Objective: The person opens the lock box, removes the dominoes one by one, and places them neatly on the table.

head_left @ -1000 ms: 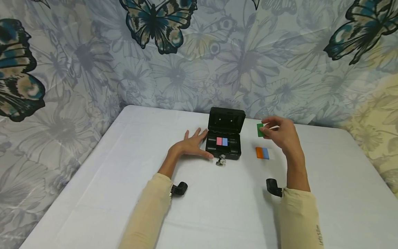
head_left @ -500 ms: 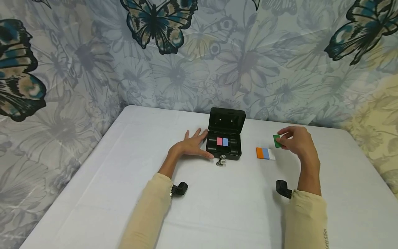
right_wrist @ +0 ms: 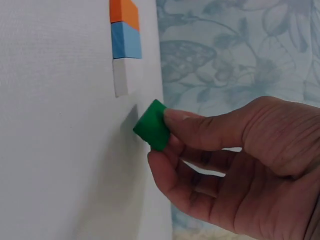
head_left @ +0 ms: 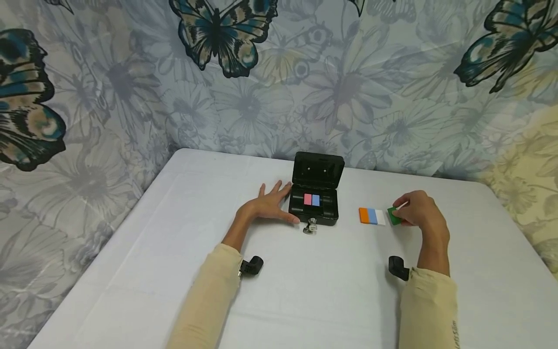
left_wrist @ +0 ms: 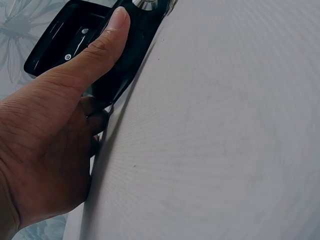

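My right hand (head_left: 422, 212) pinches a small green block (right_wrist: 152, 125) between thumb and fingers, tilted and just right of a row of blocks. That row holds an orange block (head_left: 364, 215), a blue block (head_left: 372, 216) and a white block (head_left: 380, 217), side by side and touching. My left hand (head_left: 269, 205) rests with spread fingers against the left side of a black box (head_left: 326, 221), its thumb by the front corner. The lid (head_left: 318, 170) stands raised. Inside lie a pink block (head_left: 307, 199) and a second blue block (head_left: 316, 200).
A metal lock piece with what look like keys (head_left: 310, 227) hangs at the box's front. The white-covered table (head_left: 305, 291) ends at a flower and butterfly patterned cloth (head_left: 261, 111) behind.
My right hand has moved right, then down toward the table with the green block, uncovering the white block. My left hand and the black box have stayed in place.
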A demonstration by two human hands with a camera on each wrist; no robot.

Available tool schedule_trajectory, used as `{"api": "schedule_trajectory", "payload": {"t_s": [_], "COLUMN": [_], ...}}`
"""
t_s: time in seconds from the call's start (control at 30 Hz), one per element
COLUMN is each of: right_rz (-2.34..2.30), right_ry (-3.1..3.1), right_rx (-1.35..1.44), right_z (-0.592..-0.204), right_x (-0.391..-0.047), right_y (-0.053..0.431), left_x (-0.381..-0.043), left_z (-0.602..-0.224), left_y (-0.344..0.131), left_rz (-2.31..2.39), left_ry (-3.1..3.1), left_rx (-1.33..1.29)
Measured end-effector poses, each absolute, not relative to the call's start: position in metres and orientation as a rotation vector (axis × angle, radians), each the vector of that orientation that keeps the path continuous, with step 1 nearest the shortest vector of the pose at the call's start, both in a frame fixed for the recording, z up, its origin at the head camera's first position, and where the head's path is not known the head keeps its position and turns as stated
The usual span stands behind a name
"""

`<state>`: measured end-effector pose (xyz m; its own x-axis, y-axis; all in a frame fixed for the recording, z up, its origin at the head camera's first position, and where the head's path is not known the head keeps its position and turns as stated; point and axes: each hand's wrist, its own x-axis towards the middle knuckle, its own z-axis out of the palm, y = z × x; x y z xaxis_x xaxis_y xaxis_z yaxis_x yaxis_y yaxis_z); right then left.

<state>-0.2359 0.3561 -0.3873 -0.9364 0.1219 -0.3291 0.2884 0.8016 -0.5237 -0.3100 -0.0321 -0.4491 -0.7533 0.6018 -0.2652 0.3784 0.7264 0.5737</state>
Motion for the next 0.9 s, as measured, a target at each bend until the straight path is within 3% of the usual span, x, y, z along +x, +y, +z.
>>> {"api": "schedule_trajectory", "payload": {"t_s": [0.9], "right_rz": [-0.807], "right_ry": [2.658], "right_rx": [0.318], "right_z": [-0.3975], "right_x": [-0.2409], "right_y": [0.3509], "left_x": [-0.3105], "left_z": [-0.4520], "left_y": [-0.0314], "left_rz": [0.689], "left_ry": [2.501], "left_rx": [0.759]}}
